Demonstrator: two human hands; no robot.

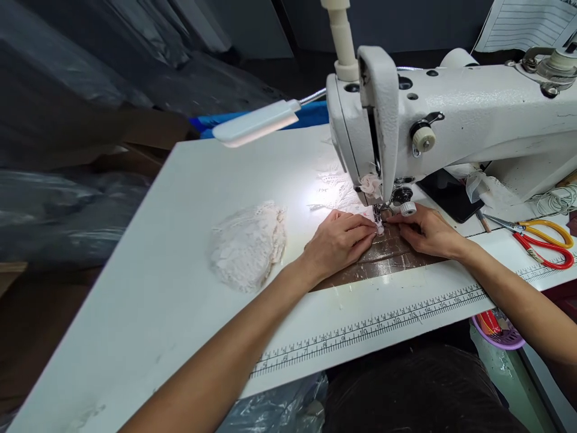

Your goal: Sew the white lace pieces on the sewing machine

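Note:
A white sewing machine stands over the table. At its needle, my left hand pinches a small piece of pale pink fabric from the left side. My right hand is just right of the needle, its fingers pressed together near the fabric; whether it holds an edge or thread is too small to tell. White lace lies behind my left hand, under the lamp light. Further left rests a gathered heap of white lace. Brown tape covers the surface below both hands.
Scissors with yellow and red handles and a dark phone lie right of my right hand. A lamp reaches over the back. A ruler strip follows the front edge. A purple basket is below.

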